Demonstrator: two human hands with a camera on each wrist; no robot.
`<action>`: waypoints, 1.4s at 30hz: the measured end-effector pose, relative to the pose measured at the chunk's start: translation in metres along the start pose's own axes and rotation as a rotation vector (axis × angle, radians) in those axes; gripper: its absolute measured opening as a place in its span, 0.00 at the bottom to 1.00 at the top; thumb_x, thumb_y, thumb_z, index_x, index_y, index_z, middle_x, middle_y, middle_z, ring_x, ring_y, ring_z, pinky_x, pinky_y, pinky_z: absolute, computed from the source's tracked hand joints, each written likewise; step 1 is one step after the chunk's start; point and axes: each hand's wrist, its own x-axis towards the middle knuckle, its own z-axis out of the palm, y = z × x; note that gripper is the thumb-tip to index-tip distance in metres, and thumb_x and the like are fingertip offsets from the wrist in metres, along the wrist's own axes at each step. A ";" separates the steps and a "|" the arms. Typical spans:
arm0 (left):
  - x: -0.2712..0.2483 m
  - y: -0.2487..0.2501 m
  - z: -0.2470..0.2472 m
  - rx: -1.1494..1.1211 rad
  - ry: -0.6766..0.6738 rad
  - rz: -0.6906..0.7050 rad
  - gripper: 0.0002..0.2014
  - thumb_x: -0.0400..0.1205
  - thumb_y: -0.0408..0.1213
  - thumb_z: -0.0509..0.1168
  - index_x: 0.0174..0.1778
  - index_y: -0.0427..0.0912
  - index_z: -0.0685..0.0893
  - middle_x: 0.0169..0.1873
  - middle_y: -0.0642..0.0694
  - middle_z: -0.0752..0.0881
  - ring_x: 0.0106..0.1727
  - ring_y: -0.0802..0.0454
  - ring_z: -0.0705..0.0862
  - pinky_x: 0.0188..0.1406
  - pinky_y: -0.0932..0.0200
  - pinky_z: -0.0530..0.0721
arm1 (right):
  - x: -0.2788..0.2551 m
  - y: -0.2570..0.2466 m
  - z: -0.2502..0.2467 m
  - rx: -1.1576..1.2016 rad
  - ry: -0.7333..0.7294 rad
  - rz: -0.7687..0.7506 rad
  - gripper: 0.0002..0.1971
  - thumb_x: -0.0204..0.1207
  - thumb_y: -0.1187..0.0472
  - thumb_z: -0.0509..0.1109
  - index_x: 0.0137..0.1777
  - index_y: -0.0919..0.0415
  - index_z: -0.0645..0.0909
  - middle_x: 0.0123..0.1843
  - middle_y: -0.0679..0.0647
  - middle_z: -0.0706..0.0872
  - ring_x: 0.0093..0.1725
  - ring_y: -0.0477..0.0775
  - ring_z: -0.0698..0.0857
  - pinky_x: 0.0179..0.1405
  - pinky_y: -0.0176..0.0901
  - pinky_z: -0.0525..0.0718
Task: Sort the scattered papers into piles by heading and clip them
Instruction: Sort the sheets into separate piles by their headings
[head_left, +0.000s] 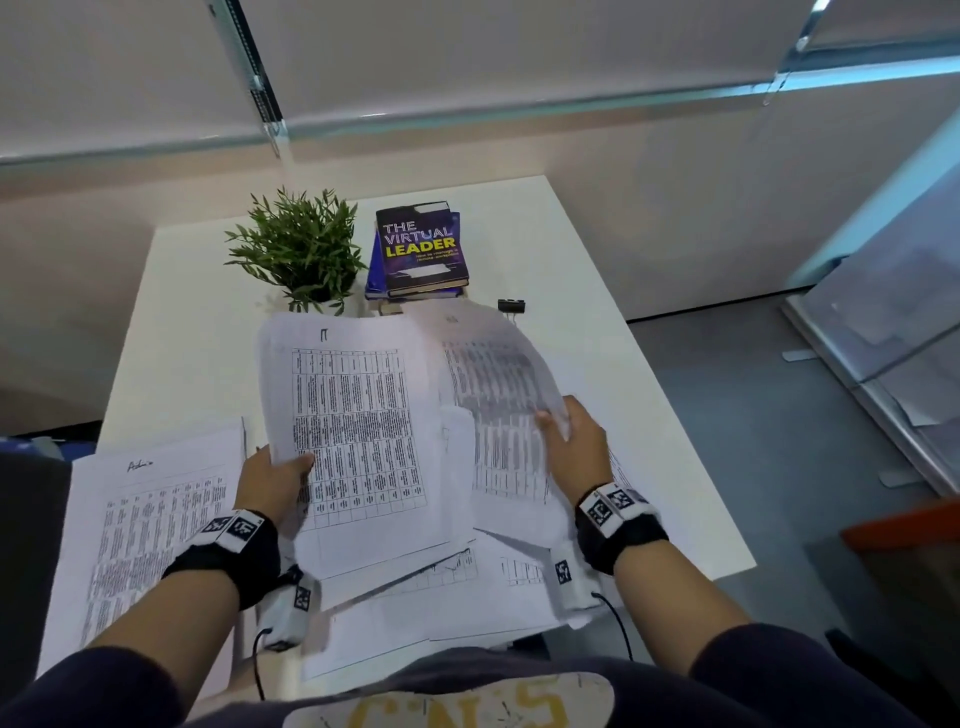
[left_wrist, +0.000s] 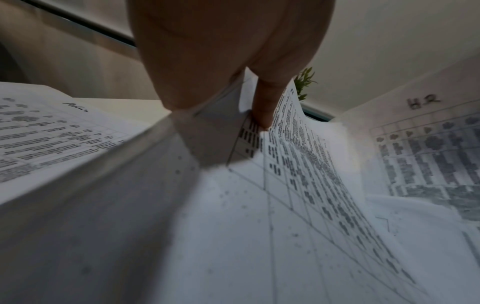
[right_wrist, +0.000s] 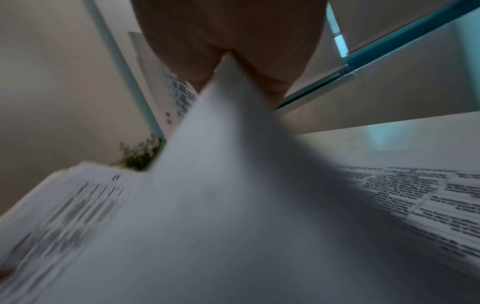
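Papers: two sheets lifted above white table (head_left: 597, 270). Left hand (head_left: 272, 480) pinches "IT" sheet (head_left: 358, 431) at its left edge, thumb on top. Right hand (head_left: 574, 444) grips blurred "HR" sheet (head_left: 493, 374) at its right edge. One "Admin" pile (head_left: 145, 540) lies flat at left; loose sheets (head_left: 457, 587) underneath, count unclear. One binder clip (head_left: 511, 305) near two stacked books (head_left: 421, 249), one potted plant (head_left: 301, 249).

book (head_left: 422, 248): "THE VIRTUAL LEADER" on cover | sheet in left hand (head_left: 358, 431): heading "IT" | sheet in right hand (left_wrist: 426, 148): handwritten "HR" | left sheet on table (head_left: 150, 525): handwritten heading, unreadable | shirt (head_left: 452, 701): yellow "CNS"
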 end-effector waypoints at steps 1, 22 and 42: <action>-0.001 0.001 -0.001 -0.007 0.009 0.006 0.07 0.83 0.35 0.69 0.50 0.34 0.80 0.35 0.38 0.80 0.37 0.44 0.79 0.43 0.47 0.82 | 0.007 0.003 -0.008 0.041 0.041 0.040 0.12 0.83 0.52 0.65 0.50 0.61 0.79 0.38 0.55 0.83 0.35 0.52 0.79 0.36 0.45 0.79; -0.033 0.009 0.022 -0.196 0.092 -0.010 0.05 0.85 0.30 0.65 0.54 0.34 0.78 0.32 0.42 0.77 0.31 0.49 0.75 0.30 0.59 0.77 | 0.066 0.105 -0.062 -0.583 -0.305 0.360 0.13 0.78 0.61 0.70 0.59 0.64 0.76 0.56 0.58 0.82 0.51 0.60 0.82 0.47 0.44 0.80; -0.012 0.017 0.017 -0.187 -0.095 -0.046 0.04 0.84 0.32 0.66 0.46 0.38 0.77 0.26 0.45 0.72 0.25 0.51 0.70 0.22 0.61 0.73 | 0.056 -0.033 -0.111 0.458 -0.099 0.094 0.25 0.69 0.81 0.73 0.57 0.53 0.81 0.53 0.54 0.90 0.51 0.57 0.90 0.51 0.51 0.88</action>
